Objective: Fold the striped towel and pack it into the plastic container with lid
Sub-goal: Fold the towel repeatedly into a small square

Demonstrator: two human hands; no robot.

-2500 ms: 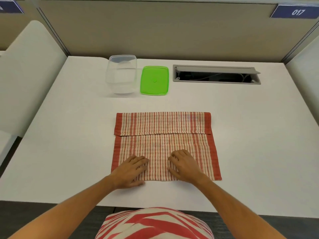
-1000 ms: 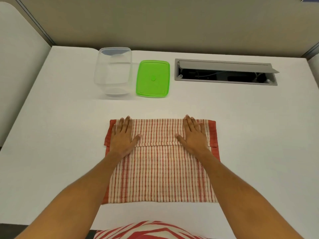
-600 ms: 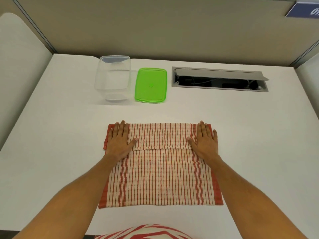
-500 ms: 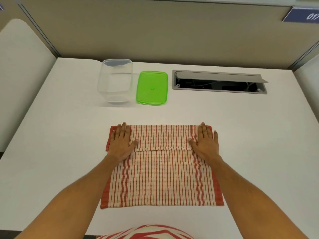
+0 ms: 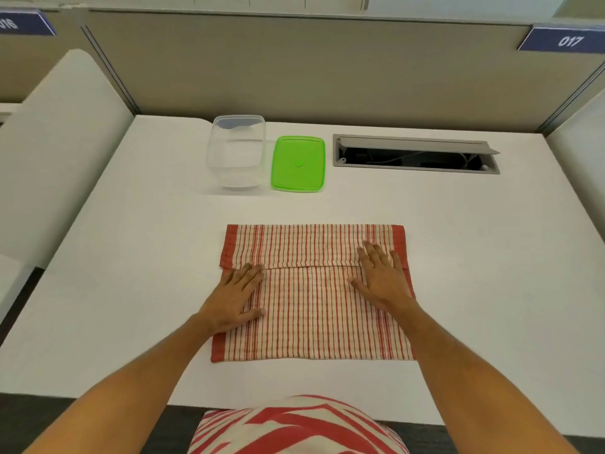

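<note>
The red-and-cream striped towel (image 5: 311,309) lies flat on the white desk, its far edge folded toward me into a band across the top. My left hand (image 5: 234,298) rests flat on the towel's left part, fingertips just below the fold's edge. My right hand (image 5: 381,276) lies flat on the right part, fingers reaching over the fold's edge. Both hands have straight fingers. The clear plastic container (image 5: 236,151) stands open at the back of the desk, with its green lid (image 5: 298,163) lying flat beside it on the right.
A grey cable hatch (image 5: 415,155) is open in the desk at the back right. Beige partition walls (image 5: 294,70) close off the rear, and white side panels (image 5: 49,152) flank the white desk (image 5: 137,257). The desk's near edge is right at my body.
Both hands have slid back toward me over the towel, the left further than the right, off the folded band. The camera has tilted up slightly.
</note>
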